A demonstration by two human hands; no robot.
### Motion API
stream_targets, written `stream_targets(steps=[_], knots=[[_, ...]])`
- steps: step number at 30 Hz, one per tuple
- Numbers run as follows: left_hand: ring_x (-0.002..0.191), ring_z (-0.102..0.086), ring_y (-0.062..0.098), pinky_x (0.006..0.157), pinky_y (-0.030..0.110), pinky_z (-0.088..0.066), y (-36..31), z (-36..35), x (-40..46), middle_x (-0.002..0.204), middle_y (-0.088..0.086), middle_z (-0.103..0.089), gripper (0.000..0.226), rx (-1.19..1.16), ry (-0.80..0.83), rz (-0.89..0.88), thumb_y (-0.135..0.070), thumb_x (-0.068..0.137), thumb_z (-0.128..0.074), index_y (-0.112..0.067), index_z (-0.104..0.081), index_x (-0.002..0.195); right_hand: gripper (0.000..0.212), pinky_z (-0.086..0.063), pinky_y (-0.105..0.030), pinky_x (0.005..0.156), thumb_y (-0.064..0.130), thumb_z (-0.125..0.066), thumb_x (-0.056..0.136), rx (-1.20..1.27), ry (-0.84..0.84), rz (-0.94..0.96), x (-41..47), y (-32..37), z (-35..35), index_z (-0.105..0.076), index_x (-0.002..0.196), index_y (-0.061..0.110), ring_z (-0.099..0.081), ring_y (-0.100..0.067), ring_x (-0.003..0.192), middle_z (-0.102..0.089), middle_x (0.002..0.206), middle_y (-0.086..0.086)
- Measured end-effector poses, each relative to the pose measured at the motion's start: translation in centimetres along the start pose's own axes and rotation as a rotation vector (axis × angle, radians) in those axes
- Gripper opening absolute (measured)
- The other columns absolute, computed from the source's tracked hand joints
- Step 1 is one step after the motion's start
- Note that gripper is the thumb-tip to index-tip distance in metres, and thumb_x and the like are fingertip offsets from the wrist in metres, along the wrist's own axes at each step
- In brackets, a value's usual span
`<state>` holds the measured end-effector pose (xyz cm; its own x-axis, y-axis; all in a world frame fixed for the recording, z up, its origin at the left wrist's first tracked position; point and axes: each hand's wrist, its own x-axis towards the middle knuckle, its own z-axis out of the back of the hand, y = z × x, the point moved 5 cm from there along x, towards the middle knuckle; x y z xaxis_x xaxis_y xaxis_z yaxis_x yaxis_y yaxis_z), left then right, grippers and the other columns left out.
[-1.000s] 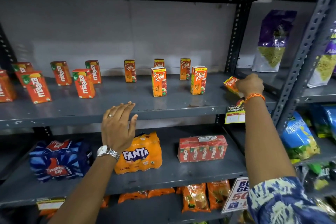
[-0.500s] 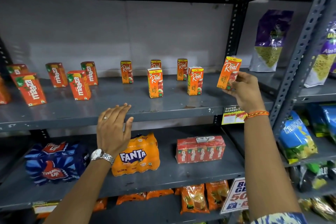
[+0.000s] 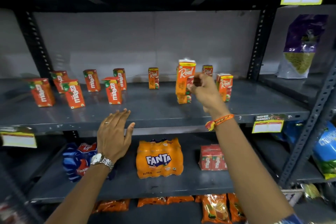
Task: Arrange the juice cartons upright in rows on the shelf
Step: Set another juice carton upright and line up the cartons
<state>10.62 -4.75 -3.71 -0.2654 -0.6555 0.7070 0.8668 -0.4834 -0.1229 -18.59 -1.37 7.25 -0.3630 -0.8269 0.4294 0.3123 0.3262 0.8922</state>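
My right hand [image 3: 204, 90] grips an orange Real juice carton [image 3: 185, 76] upright above the grey shelf [image 3: 154, 112], just over another Real carton [image 3: 184, 98] whose lower part shows beneath it. More Real cartons stand at the back [image 3: 153, 78], behind my hand [image 3: 207, 70] and to the right [image 3: 225, 86]. Several red Maaza cartons [image 3: 113, 90] stand upright on the left of the shelf. My left hand [image 3: 114, 132] is spread flat, fingertips at the shelf's front edge, holding nothing.
The lower shelf holds a Fanta pack [image 3: 159, 158], a blue Thums Up pack [image 3: 80, 160] and a red Maaza multipack [image 3: 212, 158]. Perforated uprights [image 3: 256, 42] flank the bay. Snack bags [image 3: 303, 47] fill the neighbouring bay. Yellow price tags [image 3: 268, 125] hang from the shelf edges.
My right hand picked a Real carton up from the shelf's right end and carried it left, upright, over the middle carton. My left hand stayed at the shelf edge.
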Motion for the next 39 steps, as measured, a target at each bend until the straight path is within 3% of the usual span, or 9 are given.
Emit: stream_targets(steps=[11,18,21,24,26,28,30,34,39], knots=[[0.132,-0.050,0.023,0.113,0.037,-0.030,1.8,1.9,-0.4,0.143,0.006,-0.054,0.063,0.018,0.104,-0.062,-0.054,0.097,-0.028,-0.014,-0.052,0.139,0.035,-0.051,-0.044,0.101,0.012,-0.066,0.090,-0.341,0.111,-0.119,1.4,-2.6,-11.4,-0.061,0.125,0.008,-0.063,-0.027,0.115,-0.068,0.124,-0.010],[0.101,-0.066,0.026,0.083,0.037,-0.051,0.5,3.0,3.6,0.115,0.007,-0.070,0.051,-0.143,0.160,0.094,-0.051,0.092,-0.050,-0.015,-0.061,0.126,0.049,-0.049,-0.042,0.105,0.015,-0.069,0.088,-0.454,0.148,-0.097,0.6,-2.3,-10.7,-0.052,0.134,0.006,-0.059,-0.028,0.122,-0.063,0.130,-0.012],[0.109,-0.062,0.022,0.087,0.033,-0.050,-0.6,1.4,7.1,0.134,0.009,-0.060,0.063,-0.455,0.308,0.239,-0.036,0.089,-0.065,-0.011,-0.043,0.143,0.043,-0.055,-0.035,0.095,0.007,-0.072,0.084,-0.412,0.004,-0.023,-0.5,-2.4,-7.5,-0.059,0.124,0.014,-0.066,-0.007,0.099,-0.068,0.101,0.002],[0.094,-0.061,0.016,0.074,0.025,-0.048,-2.0,-0.5,10.6,0.110,-0.004,-0.063,0.079,-0.538,0.441,0.275,-0.029,0.086,-0.071,-0.010,-0.029,0.151,0.030,-0.059,-0.019,0.073,0.001,-0.071,0.081,-0.382,-0.287,0.095,-1.5,-2.1,-2.0,-0.060,0.091,0.028,-0.064,0.006,0.070,-0.063,0.076,0.012],[0.108,-0.061,0.021,0.089,0.037,-0.049,-2.8,-1.6,12.2,0.118,0.000,-0.063,0.077,-0.564,0.505,0.278,-0.029,0.083,-0.074,-0.012,-0.034,0.147,0.038,-0.059,-0.032,0.086,0.004,-0.075,0.078,-0.394,-0.305,0.022,-0.9,-2.6,0.4,-0.058,0.110,0.018,-0.065,-0.007,0.090,-0.066,0.097,-0.001],[0.119,-0.058,0.025,0.102,0.044,-0.044,-3.8,-2.8,12.8,0.130,0.006,-0.061,0.063,-0.609,0.572,0.254,-0.027,0.080,-0.077,-0.013,-0.048,0.135,0.063,-0.048,-0.042,0.105,0.005,-0.075,0.080,-0.423,-0.105,-0.128,0.5,-3.8,0.6,-0.045,0.135,0.011,-0.057,-0.024,0.121,-0.058,0.128,-0.010],[0.115,-0.060,0.025,0.099,0.041,-0.045,-4.4,-3.9,13.0,0.124,0.008,-0.065,0.050,-0.613,0.575,0.219,-0.025,0.079,-0.078,-0.013,-0.058,0.124,0.068,-0.039,-0.042,0.112,0.005,-0.071,0.084,-0.386,0.111,-0.200,1.4,-4.4,-0.4,-0.037,0.143,0.011,-0.048,-0.026,0.133,-0.052,0.141,-0.009],[0.091,-0.060,0.016,0.078,0.029,-0.041,-3.9,-4.9,12.8,0.113,0.008,-0.070,0.042,-0.569,0.480,0.234,-0.032,0.077,-0.079,-0.013,-0.065,0.112,0.058,-0.039,-0.042,0.110,0.008,-0.066,0.089,-0.373,0.182,-0.188,2.3,-5.4,-1.0,-0.043,0.142,0.011,-0.052,-0.025,0.132,-0.057,0.139,-0.008],[0.098,-0.061,0.019,0.082,0.031,-0.041,-3.7,-5.1,13.0,0.119,0.010,-0.068,0.048,-0.559,0.486,0.227,-0.033,0.077,-0.078,-0.011,-0.063,0.117,0.047,-0.043,-0.039,0.106,0.005,-0.066,0.089,-0.423,0.029,-0.157,2.6,-5.9,-0.1,-0.052,0.134,0.008,-0.056,-0.027,0.126,-0.062,0.133,-0.010]])
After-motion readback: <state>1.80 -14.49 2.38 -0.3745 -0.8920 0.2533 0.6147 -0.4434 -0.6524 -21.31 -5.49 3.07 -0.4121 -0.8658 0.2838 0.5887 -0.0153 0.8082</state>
